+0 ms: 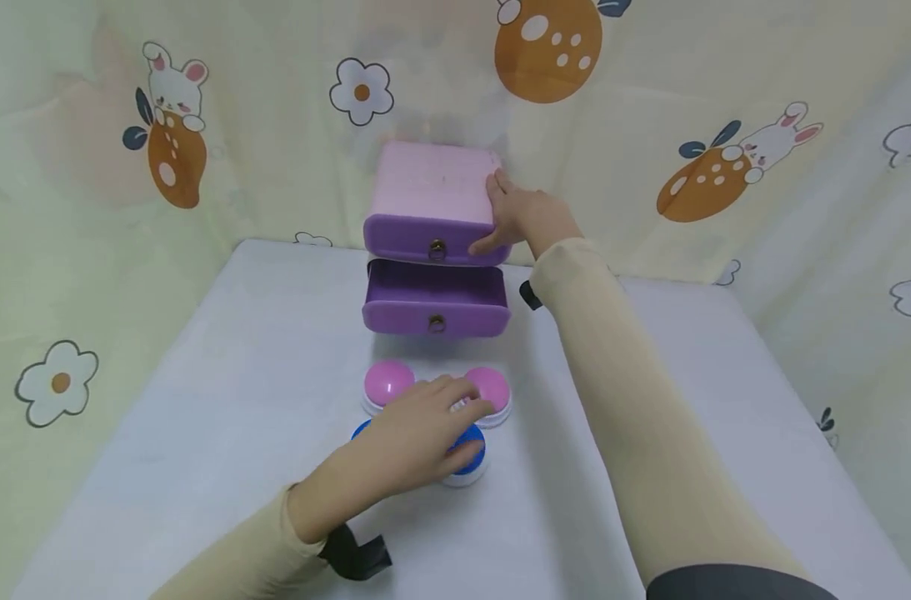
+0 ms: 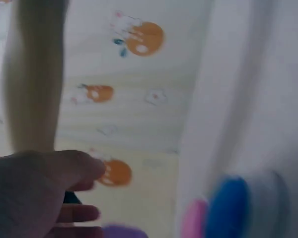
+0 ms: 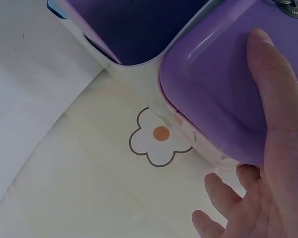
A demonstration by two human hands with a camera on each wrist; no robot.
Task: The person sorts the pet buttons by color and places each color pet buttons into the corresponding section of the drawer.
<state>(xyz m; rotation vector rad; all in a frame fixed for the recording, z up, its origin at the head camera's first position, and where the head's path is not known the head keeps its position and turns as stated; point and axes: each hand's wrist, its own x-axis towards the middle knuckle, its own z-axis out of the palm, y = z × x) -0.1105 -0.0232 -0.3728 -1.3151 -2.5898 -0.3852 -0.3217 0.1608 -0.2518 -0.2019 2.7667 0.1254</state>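
Note:
A small two-drawer box (image 1: 440, 179) with a pink top and purple drawer fronts stands at the back of the table. Its lower drawer (image 1: 436, 319) is pulled out and shows a dark, bare inside; the upper drawer (image 1: 402, 237) is closed. My right hand (image 1: 526, 215) rests against the box's right upper corner, thumb flat on the upper drawer front, other fingers spread along the top and side. My left hand (image 1: 406, 437) is over a group of round white-based pieces with domed tops, fingers loosely bent, nothing held. A blue one (image 1: 470, 454) lies under its fingertips; another is mostly hidden.
Pink domed pieces (image 1: 389, 382) sit between the left hand and the pulled-out drawer. The white table (image 1: 275, 333) meets a cream curtain (image 1: 275, 167) printed with rabbits and flowers right behind the box. Small brass ring pulls (image 1: 437, 249) hang on the drawer fronts.

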